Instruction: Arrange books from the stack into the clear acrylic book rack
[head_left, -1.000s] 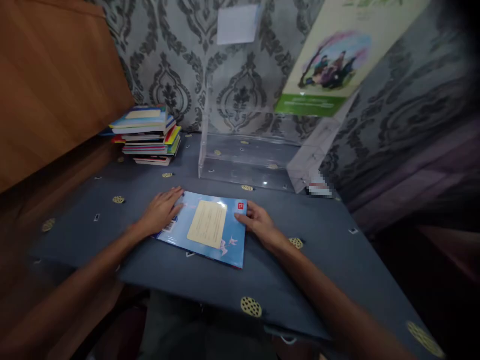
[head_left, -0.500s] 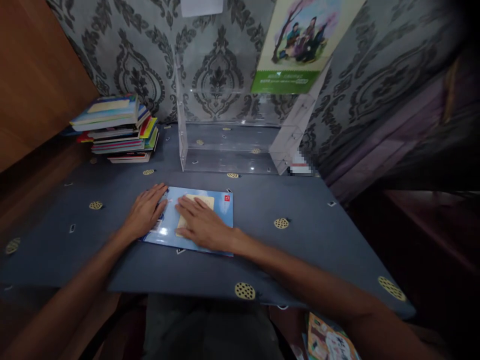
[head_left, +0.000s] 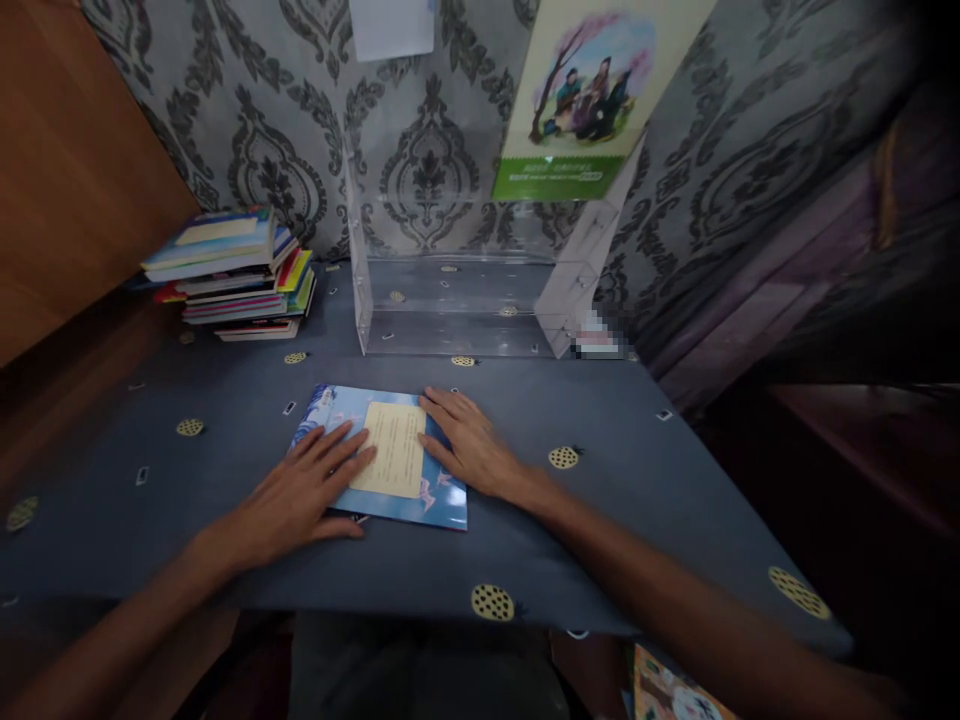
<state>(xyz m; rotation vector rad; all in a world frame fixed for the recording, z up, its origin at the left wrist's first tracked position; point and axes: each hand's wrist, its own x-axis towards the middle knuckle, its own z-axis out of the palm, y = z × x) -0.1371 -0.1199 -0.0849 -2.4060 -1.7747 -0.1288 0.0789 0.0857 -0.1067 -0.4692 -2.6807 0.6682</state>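
With left hand [head_left: 307, 490] and right hand [head_left: 472, 440] laid unclenched on blue book [head_left: 390, 450]; may skid across tablecloth [head_left: 232, 400] if pushed unevenly.

A thin, glossy blue book [head_left: 395, 455] with a cream panel lies closed, flat, in front of the clear rack [head_left: 574, 285]

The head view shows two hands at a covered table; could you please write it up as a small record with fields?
Blue book: flat on the patterned tablecloth, cream panel facing up
Left hand: spread, laid partly over the book's lower left
Right hand: laid partly over its upper right
Stack of books: far left of the table
Clear rack: standing beyond the book
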